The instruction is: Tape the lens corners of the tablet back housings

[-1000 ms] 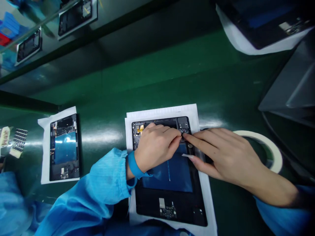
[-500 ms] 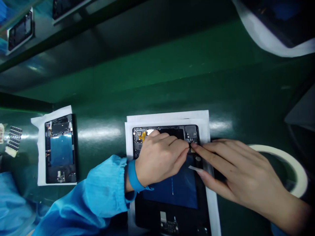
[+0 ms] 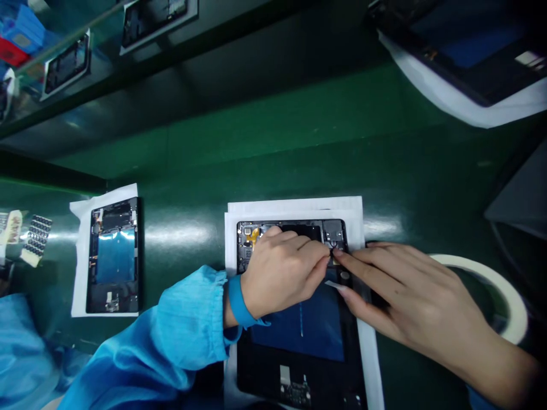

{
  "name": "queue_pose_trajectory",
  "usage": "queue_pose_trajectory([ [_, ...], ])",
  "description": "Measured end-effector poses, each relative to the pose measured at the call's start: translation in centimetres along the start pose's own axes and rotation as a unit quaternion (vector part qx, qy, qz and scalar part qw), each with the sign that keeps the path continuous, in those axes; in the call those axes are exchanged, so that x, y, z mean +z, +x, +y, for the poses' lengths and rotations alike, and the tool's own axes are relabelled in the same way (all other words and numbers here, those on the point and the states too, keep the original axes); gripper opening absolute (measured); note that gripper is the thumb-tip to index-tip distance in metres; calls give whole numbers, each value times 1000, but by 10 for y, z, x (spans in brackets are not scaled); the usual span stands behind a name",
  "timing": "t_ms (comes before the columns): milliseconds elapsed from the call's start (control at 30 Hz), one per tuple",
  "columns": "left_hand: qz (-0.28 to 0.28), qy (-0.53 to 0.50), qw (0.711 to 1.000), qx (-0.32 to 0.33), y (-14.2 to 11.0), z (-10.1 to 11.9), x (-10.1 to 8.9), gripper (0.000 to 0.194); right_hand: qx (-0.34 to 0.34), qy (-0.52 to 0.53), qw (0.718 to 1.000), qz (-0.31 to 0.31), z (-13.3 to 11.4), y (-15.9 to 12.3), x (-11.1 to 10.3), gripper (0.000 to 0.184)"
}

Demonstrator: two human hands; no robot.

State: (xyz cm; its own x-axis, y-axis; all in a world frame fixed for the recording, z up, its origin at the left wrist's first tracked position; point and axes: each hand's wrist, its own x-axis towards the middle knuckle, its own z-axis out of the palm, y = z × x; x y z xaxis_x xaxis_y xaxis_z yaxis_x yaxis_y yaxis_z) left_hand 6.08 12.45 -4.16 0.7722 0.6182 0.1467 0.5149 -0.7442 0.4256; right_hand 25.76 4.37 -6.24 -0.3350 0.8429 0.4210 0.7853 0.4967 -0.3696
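Note:
An opened tablet (image 3: 260, 373) lies on white sheets, its inside facing up with a large blue battery (image 3: 277, 336) in the middle. Over its upper part is my left hand (image 3: 284, 270), closed in a pinch near the top right corner; whatever is between its fingertips is hidden. My right hand (image 3: 410, 296) comes in from the right, fingers stretched out. Its index fingertip presses on the tablet beside the left fingertips, just below a dark square part (image 3: 333, 229). A small white strip (image 3: 333, 284) sticks out from the right thumb tip, over the battery.
Right of the tablet, partly under my right hand, lies a roll of cream tape (image 3: 515, 307). Another opened tablet (image 3: 113, 256) rests on white sheet to the left, near a card of dark dots (image 3: 37, 236). A further tablet (image 3: 474, 74) is at upper right. Several stand on the shelf.
The view has shifted slightly, so the left tablet and shelf sit further right. Both hands keep nearly the same place on the tablet.

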Motion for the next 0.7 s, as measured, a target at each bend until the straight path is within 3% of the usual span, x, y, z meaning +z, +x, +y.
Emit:
queue_pose_trajectory([
  [167,-8,5,1000,-5,0,0,1,26,8,-14,1000,-14,-2,4,-2,22],
  [700,-13,18,1000,-14,-2,0,1,23,-30,-29,999,20,-1,-2,4,25],
])
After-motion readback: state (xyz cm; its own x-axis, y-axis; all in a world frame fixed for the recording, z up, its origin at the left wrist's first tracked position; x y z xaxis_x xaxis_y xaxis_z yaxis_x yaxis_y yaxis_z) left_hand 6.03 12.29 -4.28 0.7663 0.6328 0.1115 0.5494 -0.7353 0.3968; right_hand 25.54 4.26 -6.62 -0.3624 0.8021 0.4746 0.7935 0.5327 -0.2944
